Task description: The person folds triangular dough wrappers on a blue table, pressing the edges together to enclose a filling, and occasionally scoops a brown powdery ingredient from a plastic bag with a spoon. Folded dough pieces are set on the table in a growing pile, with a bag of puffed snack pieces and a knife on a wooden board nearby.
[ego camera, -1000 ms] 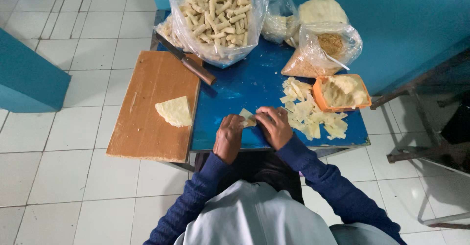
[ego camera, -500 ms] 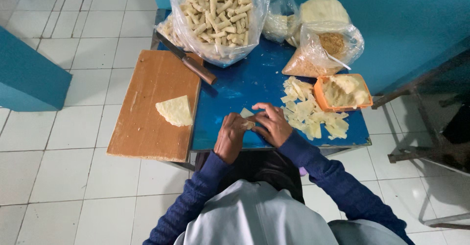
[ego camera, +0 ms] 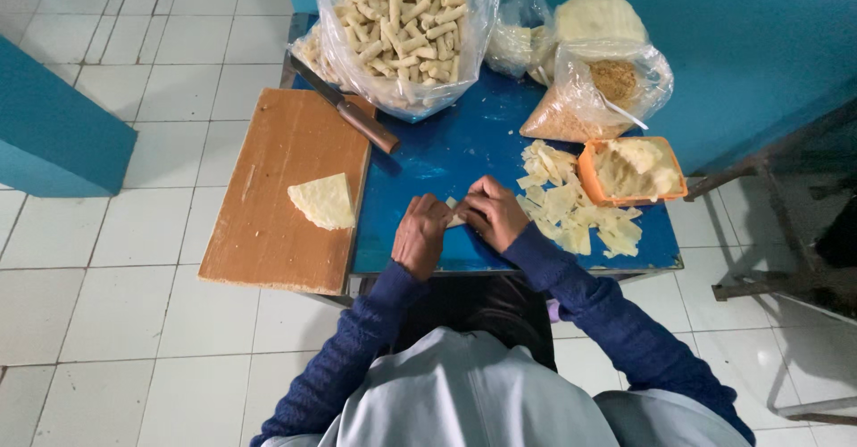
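Observation:
My left hand and my right hand meet over the front of the blue table. Both press on a small pale wrapper piece that lies between them and is mostly hidden by the fingers. Right of my right hand lies a loose pile of pale wrapper pieces. Beside the pile stands an orange tub with pale filling. To my left a folded stack of pale sheets rests on a wooden cutting board.
A knife with a wooden handle lies across the board's far corner. At the back stand a clear bag of finished rolls, a bag of crumbs and more bags. Blue walls sit right and left; white floor tiles surround the table.
The hands have stayed at the same spot; the fingers have closed further over the small piece. Nothing else has moved.

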A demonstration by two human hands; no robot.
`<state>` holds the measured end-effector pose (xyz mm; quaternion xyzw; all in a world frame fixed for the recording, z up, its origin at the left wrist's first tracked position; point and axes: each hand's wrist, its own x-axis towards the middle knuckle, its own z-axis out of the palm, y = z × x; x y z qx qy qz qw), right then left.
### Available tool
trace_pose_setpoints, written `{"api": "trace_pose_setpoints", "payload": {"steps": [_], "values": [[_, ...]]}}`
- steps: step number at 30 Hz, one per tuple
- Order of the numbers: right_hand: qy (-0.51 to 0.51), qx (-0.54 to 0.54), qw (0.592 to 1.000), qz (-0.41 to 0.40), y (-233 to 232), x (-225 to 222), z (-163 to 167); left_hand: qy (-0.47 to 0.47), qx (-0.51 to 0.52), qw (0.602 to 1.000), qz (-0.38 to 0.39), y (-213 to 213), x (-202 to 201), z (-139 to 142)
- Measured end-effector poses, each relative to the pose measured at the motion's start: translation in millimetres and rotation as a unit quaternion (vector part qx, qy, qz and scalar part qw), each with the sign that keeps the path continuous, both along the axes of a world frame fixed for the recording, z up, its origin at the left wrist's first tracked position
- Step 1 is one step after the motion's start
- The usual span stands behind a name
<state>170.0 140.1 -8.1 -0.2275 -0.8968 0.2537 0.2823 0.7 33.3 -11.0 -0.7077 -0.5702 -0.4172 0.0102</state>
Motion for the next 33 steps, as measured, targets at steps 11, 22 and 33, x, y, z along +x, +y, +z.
{"api": "trace_pose_setpoints", "payload": {"steps": [11,22,33], "values": [[-0.019,0.169,0.985,-0.007,-12.4,7.5,-14.9,-0.101,-0.043,0.994,-0.023,-6.4,2.9,6.8],[-0.039,0.149,0.988,0.023,-11.1,9.0,-1.3,-0.103,-0.008,0.993,-0.062,-3.8,-1.4,9.3],[0.031,0.197,0.98,-0.011,-14.2,0.7,-6.4,-0.147,-0.033,0.988,-0.036,-4.8,-1.6,10.3]]}}
